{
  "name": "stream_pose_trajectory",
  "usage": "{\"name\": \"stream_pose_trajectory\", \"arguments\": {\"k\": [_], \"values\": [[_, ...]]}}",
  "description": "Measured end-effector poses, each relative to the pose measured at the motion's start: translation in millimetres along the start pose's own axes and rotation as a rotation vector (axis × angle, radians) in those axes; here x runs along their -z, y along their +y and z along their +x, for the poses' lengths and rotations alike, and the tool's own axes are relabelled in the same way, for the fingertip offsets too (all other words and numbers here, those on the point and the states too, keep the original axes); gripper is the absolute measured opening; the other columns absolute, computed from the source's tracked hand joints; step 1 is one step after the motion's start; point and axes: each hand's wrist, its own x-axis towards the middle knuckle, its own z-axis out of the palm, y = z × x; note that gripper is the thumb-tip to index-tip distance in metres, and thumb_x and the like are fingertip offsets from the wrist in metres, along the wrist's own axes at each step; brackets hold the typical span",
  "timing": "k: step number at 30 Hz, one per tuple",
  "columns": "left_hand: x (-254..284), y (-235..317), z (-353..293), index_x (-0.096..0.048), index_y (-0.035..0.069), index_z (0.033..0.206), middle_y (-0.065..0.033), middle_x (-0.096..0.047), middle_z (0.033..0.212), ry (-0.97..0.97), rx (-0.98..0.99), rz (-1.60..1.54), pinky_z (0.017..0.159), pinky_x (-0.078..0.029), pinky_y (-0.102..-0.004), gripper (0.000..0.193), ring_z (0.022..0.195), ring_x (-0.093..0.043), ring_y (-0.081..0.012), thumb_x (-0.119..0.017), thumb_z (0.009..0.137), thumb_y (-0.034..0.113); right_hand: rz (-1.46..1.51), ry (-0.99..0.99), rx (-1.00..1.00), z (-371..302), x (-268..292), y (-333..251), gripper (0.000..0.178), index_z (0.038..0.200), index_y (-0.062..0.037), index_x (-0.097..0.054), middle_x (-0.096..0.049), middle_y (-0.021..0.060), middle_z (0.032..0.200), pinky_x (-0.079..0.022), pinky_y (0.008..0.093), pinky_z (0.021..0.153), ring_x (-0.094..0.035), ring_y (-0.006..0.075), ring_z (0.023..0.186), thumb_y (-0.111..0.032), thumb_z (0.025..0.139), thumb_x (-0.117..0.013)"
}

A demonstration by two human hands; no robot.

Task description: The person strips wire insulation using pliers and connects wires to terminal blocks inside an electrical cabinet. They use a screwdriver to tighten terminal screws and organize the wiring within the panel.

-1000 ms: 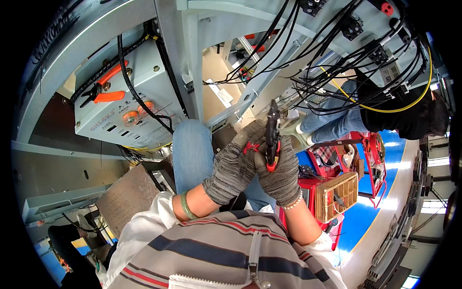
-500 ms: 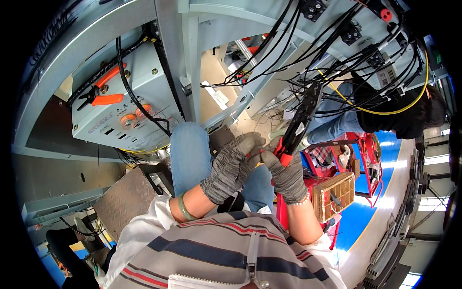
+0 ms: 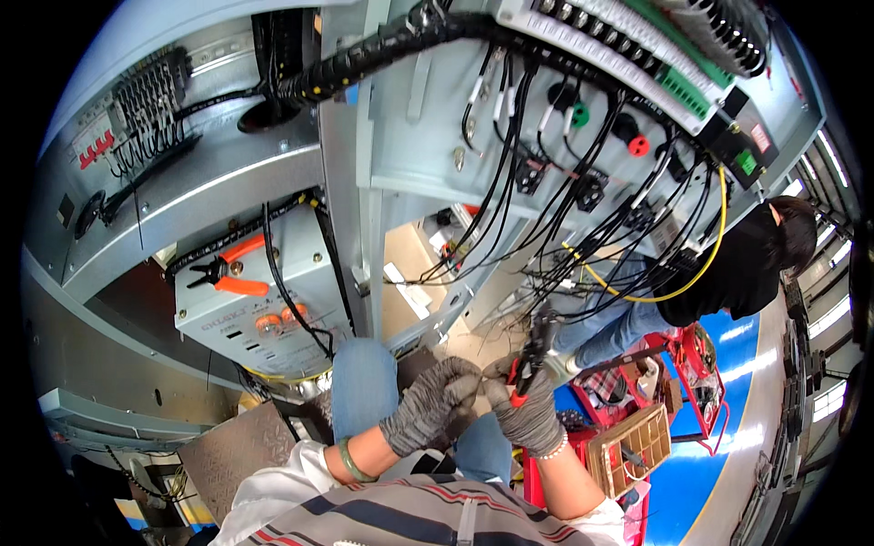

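My right hand point(image 3: 528, 414), in a grey knit glove, is closed around dark crimping pliers point(image 3: 532, 355) with red handles. The tool's head points up and away, among the ends of loose black wires point(image 3: 510, 191). Close beside it, my left hand point(image 3: 432, 409), gloved the same way, is closed with its fingertips pinched together near the right fingertips. Whatever lies in that pinch is too small to make out. Both hands are over my knees, below the open cabinet.
Orange-handled pliers point(image 3: 241, 287) lie on a pale grey box point(image 3: 259, 314) at the left. Overhead runs a thick black wire harness point(image 3: 391, 50) beside a terminal strip point(image 3: 619, 45). A person point(image 3: 728, 282) in black works at the right. Behind my right arm stands a divided parts box point(image 3: 628, 450).
The view has tilted up, bringing the wired panel into sight. My hands appear lower in the picture. The crimping pliers are still in my right hand and look shorter, turned more end-on.
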Motion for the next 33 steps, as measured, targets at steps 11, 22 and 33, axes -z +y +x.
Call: {"name": "stream_pose_trajectory", "arguments": {"k": [11, 22, 33], "values": [[7.7, 9.8, -3.3, -0.050, 0.007, 0.084, 0.0009, -0.050, 0.066, -0.140, -0.021, 0.091, 0.045, -0.034, -0.0205, 0.027, 0.053, -0.044, -0.0068, -0.062, 0.087, 0.032, 0.278, -0.266, -0.027, 11.1, 7.9, -6.8, 0.018, 0.085, -0.0066, -0.048, -0.055, 0.0048, 0.079, -0.048, 0.0306, 0.067, -0.057, 0.0152, 0.074, -0.008, 0.077, -0.064], [-12.6, 124.0, 18.9, -0.059, 0.006, 0.105, 0.0036, -0.044, 0.062, 0.044, -0.586, 0.369, 0.049, -0.033, -0.0211, 0.036, 0.054, -0.039, -0.0048, -0.044, 0.095, 0.037, 0.250, 0.236, 0.587, 67.5, 59.3, -133.9, 0.025, 0.086, -0.0067, -0.043, -0.054, 0.0038, 0.079, -0.048, 0.0281, 0.067, -0.058, 0.0145, 0.075, 0.008, 0.076, -0.061], [-28.0, 200.1, 46.3, -0.065, 0.006, 0.104, -0.0051, -0.068, 0.088, 0.165, -1.184, 0.754, 0.070, -0.049, -0.0252, 0.019, 0.075, -0.062, -0.0123, -0.061, 0.086, 0.010, -0.221, 0.186, 0.832, 116.1, 57.9, -198.6, 0.016, 0.087, -0.0011, -0.050, -0.051, 0.0085, 0.087, -0.049, 0.0381, 0.082, -0.059, 0.0225, 0.085, -0.004, 0.077, -0.062]]}}
